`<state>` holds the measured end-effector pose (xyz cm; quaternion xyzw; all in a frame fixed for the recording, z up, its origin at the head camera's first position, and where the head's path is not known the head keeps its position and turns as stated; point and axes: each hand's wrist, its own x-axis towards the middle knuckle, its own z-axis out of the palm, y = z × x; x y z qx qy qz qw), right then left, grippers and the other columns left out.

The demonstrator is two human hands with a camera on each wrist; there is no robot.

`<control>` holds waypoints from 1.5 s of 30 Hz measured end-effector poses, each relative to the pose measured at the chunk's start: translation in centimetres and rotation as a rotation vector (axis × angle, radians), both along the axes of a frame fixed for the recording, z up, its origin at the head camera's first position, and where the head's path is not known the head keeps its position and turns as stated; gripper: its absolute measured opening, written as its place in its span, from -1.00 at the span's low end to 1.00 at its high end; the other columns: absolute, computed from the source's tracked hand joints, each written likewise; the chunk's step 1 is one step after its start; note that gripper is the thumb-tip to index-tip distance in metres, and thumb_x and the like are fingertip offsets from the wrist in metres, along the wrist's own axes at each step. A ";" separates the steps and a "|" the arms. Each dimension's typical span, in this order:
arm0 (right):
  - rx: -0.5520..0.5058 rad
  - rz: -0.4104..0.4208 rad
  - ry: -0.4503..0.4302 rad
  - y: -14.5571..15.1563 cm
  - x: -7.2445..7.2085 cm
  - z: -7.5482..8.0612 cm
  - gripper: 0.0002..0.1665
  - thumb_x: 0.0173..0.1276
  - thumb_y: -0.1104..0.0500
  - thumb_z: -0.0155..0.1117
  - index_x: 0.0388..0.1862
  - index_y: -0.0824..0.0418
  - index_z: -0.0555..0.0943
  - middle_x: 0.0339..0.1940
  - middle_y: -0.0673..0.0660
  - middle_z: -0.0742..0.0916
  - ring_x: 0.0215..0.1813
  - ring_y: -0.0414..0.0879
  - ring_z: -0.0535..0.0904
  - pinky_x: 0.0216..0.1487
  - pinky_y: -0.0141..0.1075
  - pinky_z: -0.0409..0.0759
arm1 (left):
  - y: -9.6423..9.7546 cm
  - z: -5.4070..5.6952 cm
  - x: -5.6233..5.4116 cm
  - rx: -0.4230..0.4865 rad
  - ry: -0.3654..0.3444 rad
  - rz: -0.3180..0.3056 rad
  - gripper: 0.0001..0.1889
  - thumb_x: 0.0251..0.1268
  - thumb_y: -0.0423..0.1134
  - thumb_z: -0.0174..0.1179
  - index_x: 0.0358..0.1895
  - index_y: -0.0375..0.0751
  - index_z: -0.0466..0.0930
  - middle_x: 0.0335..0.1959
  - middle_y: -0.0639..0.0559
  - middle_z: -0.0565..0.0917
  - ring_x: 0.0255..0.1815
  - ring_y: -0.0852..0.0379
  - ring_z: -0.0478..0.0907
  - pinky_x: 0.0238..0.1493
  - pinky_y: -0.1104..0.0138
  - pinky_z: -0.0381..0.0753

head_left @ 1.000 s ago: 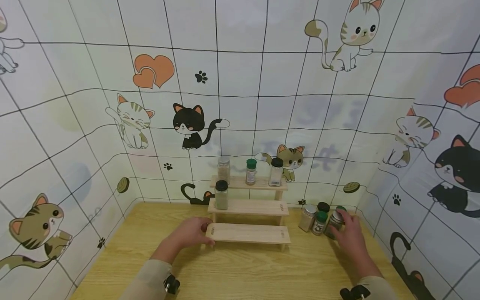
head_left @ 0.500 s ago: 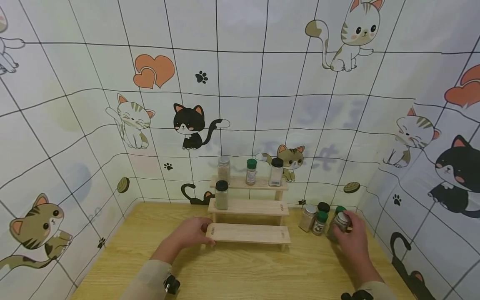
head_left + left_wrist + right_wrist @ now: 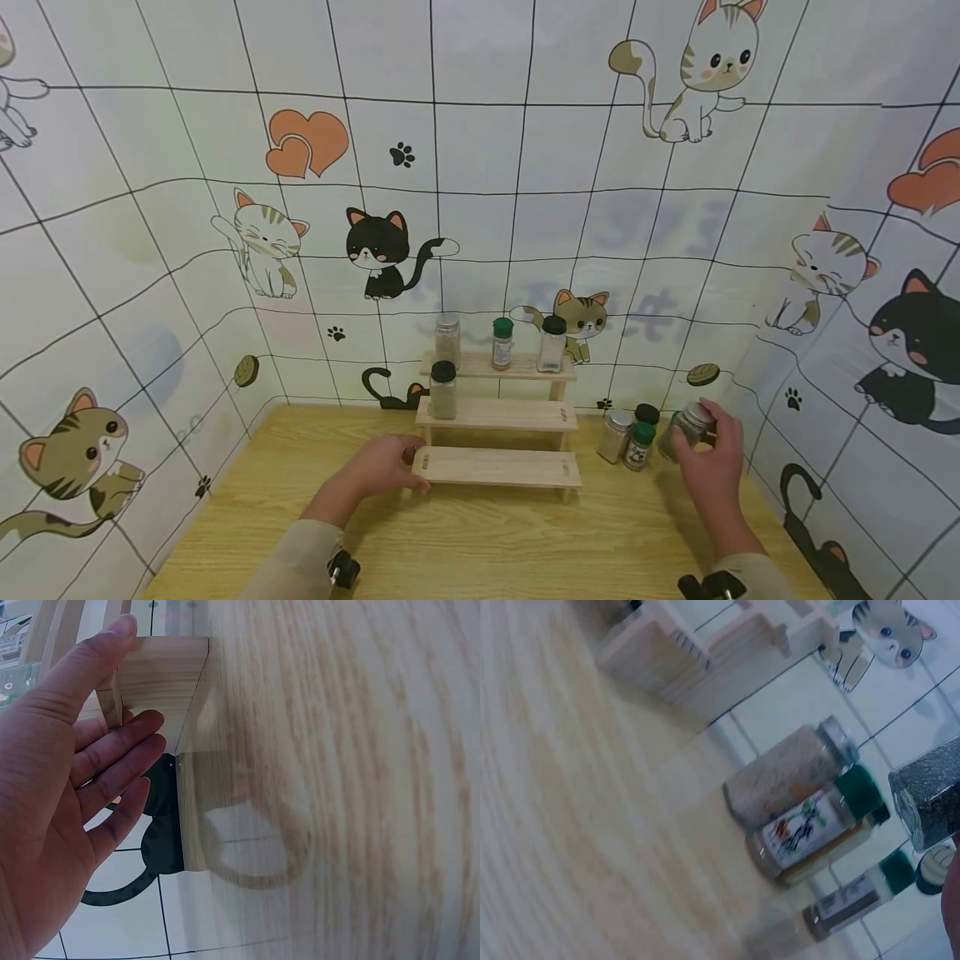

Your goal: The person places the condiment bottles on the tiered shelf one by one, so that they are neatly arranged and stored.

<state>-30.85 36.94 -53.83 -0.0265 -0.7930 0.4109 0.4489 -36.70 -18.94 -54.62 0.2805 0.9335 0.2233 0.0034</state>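
Observation:
My right hand (image 3: pixel 714 467) holds a glass spice jar (image 3: pixel 692 425) with a greyish metal lid, tilted and raised off the table. Dark granules fill this jar (image 3: pixel 934 796) in the right wrist view, where only a sliver of the hand shows. My left hand (image 3: pixel 378 467) grips the left end of the lowest step of a three-step wooden rack (image 3: pixel 495 465); in the left wrist view the thumb and fingers (image 3: pixel 124 750) lie around the board's end. On the middle step stands a black-lidded jar (image 3: pixel 443 392).
Three jars stand on the top step, including a green-capped one (image 3: pixel 502 343). Right of the rack are a pale-lidded jar (image 3: pixel 615 437), a green-capped jar (image 3: pixel 639 447) and a black-lidded one (image 3: pixel 647 414). Another green-capped jar (image 3: pixel 859 896) stands beyond. Cat-print walls enclose the wooden table (image 3: pixel 465 550).
My right hand has lifted the spice jar from the group and tilted it, moving slightly up and right. The left hand stays at the rack.

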 end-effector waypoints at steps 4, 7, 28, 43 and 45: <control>-0.028 0.080 0.020 -1.2 0.0 1.9 -0.19 0.37 0.46 0.48 0.58 0.18 0.53 0.18 -0.18 0.49 0.09 -0.29 0.43 0.03 -0.42 0.41 | 0.0 -0.1 -0.1 0.022 -0.026 0.005 -0.39 0.08 0.19 0.73 0.10 -0.01 0.74 -0.29 0.26 0.68 -0.29 0.26 0.54 -0.18 0.18 0.60; -0.034 0.141 -0.004 -2.2 -0.1 3.1 -0.20 0.38 0.47 0.48 0.58 0.19 0.52 0.20 -0.18 0.49 0.11 -0.29 0.46 0.03 -0.46 0.43 | 0.0 -0.1 -0.1 0.023 -0.032 0.006 -0.39 0.08 0.19 0.72 0.12 -0.01 0.74 -0.28 0.27 0.69 -0.28 0.27 0.55 -0.17 0.18 0.61; 0.130 0.597 -0.236 -9.6 -2.7 7.8 -0.25 0.57 0.31 0.47 0.63 0.23 0.40 0.37 0.28 0.54 0.20 0.00 0.52 0.08 -0.35 0.59 | 0.0 0.1 0.0 0.017 -0.036 -0.002 -0.43 0.10 0.18 0.72 0.08 0.02 0.73 -0.28 0.28 0.69 -0.29 0.27 0.56 -0.16 0.17 0.62; 0.231 0.779 -0.270 -15.1 -5.9 8.7 -0.25 0.51 0.23 0.56 0.58 0.18 0.46 0.35 0.20 0.59 0.23 0.09 0.61 0.18 0.17 0.67 | 0.2 0.4 0.3 0.004 -0.021 0.001 -0.48 0.10 0.15 0.72 0.02 0.07 0.72 -0.32 0.29 0.67 -0.32 0.26 0.54 -0.20 0.18 0.59; 0.234 0.793 -0.273 -15.9 -6.2 8.8 -0.25 0.50 0.24 0.58 0.57 0.22 0.46 0.35 0.21 0.59 0.22 0.11 0.62 0.19 0.17 0.68 | 0.2 0.5 0.4 0.006 -0.023 -0.002 -0.49 0.10 0.15 0.72 0.01 0.07 0.72 -0.32 0.29 0.66 -0.33 0.26 0.53 -0.21 0.19 0.58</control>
